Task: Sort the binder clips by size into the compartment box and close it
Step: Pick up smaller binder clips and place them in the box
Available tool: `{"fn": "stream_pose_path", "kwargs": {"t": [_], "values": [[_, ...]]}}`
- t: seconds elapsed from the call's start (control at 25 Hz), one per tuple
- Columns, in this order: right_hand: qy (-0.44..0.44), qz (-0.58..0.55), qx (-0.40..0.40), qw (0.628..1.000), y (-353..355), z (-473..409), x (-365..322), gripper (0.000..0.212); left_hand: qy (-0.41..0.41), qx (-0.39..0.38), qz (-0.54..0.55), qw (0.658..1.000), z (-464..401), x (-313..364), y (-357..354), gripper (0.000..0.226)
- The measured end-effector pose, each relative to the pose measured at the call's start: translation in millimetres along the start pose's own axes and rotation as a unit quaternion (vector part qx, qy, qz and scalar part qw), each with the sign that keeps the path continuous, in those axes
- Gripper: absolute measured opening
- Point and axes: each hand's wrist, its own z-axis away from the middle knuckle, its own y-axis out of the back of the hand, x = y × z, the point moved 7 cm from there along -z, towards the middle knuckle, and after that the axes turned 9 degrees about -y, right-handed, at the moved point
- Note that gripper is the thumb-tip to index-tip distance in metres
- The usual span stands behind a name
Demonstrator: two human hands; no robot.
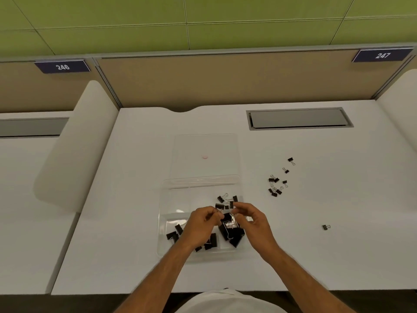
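Head view: hands (225, 222) hide clips (232, 231) in box (164, 213).

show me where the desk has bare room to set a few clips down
Bare desk lies left of the clear box, up to the white divider. Another patch sits right of the box, below the loose small clips and before the single clip. Inside the box, under both hands, it is crowded.

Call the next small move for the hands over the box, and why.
Probably separate the clip the left hand pinches from the tangle under the right hand and drop it in its compartment. Both hands are over the open box, where clips of mixed sizes lie together. Small clips on the desk can wait.
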Motion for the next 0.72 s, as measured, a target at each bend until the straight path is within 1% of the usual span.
{"fn": "stream_pose_path", "kwargs": {"t": [0.08, 0.2, 0.28, 0.36, 0.44, 0.52, 0.64, 0.72], "values": [[-0.020, 0.002, 0.025, 0.999, 9.9, -0.7, 11.9, 0.026, 0.006, -0.017, -0.020, 1.000, -7.0, -2.9, 3.3, 0.020], [-0.048, 0.022, 0.053, 0.997, 21.9, -0.3, 29.7, 0.021, 0.016, -0.021, -0.011, 1.000, -11.9, -7.1, 6.8, 0.023], [-0.035, 0.075, 0.071, 0.994, 29.5, 0.8, 37.9, 0.028, 0.017, -0.016, -0.010, 1.000, -14.0, -9.7, 8.7, 0.023], [0.006, 0.181, 0.081, 0.980, 35.5, 2.8, 44.0, 0.040, 0.020, -0.011, -0.019, 1.000, -16.5, -11.0, 8.7, 0.022], [0.049, 0.292, 0.056, 0.954, 33.1, 3.5, 53.6, 0.059, 0.031, -0.008, -0.027, 0.999, -21.4, -12.8, 7.7, 0.018], [0.053, 0.362, 0.013, 0.930, 26.2, 1.9, 68.6, 0.074, 0.039, -0.011, -0.047, 0.998, -28.4, -14.9, 5.7, 0.017], [0.032, 0.426, -0.042, 0.903, 20.5, -2.1, 95.5, 0.081, 0.039, -0.024, -0.079, 0.996, -41.5, -13.9, -1.4, 0.019], [0.004, 0.438, -0.061, 0.897, 21.5, -2.8, 108.2, 0.083, 0.048, -0.031, -0.101, 0.993, -50.4, -14.3, -7.0, 0.020]]}}
